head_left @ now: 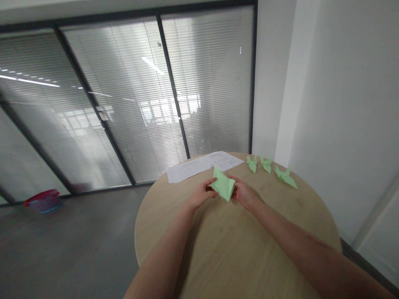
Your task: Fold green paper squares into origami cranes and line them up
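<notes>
Between my two hands is a partly folded sheet of light green origami paper (223, 184), held just above the round wooden table (237, 241). My left hand (202, 194) pinches its left edge, with the thumb toward me and the fingers on the far side. On the opposite side, my right hand (243, 193) grips the right edge, its fingers partly behind the paper. One pointed flap stands up at the paper's upper left, and another corner points down toward me.
Three folded green paper cranes, a left one (252, 164), a middle one (266, 165) and a right one (286, 177), stand at the table's back right. Printed sheets (190, 169) lie along the far edge. A red and blue basket (45, 202) sits on the floor, left, near a glass partition (131, 104).
</notes>
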`<state>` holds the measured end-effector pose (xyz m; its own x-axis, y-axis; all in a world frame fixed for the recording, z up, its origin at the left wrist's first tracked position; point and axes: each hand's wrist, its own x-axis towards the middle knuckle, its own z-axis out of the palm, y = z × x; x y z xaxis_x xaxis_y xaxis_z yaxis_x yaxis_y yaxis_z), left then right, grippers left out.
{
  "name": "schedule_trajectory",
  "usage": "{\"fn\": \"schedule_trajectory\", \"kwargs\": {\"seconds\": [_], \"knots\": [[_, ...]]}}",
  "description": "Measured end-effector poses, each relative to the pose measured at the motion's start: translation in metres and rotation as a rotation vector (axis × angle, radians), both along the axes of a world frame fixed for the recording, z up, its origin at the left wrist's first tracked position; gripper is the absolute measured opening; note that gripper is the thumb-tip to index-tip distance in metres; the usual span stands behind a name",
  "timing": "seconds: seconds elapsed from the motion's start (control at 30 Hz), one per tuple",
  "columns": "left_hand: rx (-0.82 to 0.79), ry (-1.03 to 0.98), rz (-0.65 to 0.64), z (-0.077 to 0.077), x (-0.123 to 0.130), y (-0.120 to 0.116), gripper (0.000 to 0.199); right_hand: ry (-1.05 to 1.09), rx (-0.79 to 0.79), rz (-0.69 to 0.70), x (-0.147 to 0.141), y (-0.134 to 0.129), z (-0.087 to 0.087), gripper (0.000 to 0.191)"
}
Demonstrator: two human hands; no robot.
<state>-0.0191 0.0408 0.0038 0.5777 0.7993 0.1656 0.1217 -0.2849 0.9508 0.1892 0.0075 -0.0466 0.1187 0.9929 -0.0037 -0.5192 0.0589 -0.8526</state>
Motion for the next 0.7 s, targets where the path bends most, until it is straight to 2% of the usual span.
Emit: {"fn": "schedule_trajectory", "kwargs": {"seconds": [0.17,0.33,0.5,0.6,0.7], "knots": [[-0.019,-0.016,-0.017,0.0015,-0.0006,-0.0006,0.083,-0.031,0.057,0.000,0.0002,-0.0002,-0.0012,0.059],[-0.008,-0.016,0.001,0.0041,-0.0011,-0.0022,0.080,-0.095,0.075,0.009,-0.0016,-0.0028,-0.0010,0.046],[-0.008,-0.041,-0.002,0.0030,-0.0016,-0.0014,0.077,-0.070,0.063,-0.024,-0.0020,-0.0061,0.0011,0.031],[-0.024,-0.050,-0.006,0.0008,-0.0007,-0.0005,0.076,-0.101,0.059,-0.032,-0.0022,-0.0068,0.0026,0.027],[-0.015,-0.048,0.061,-0.0020,0.0031,0.0002,0.066,-0.175,0.080,-0.029,-0.0033,-0.0081,0.0036,0.029]]}}
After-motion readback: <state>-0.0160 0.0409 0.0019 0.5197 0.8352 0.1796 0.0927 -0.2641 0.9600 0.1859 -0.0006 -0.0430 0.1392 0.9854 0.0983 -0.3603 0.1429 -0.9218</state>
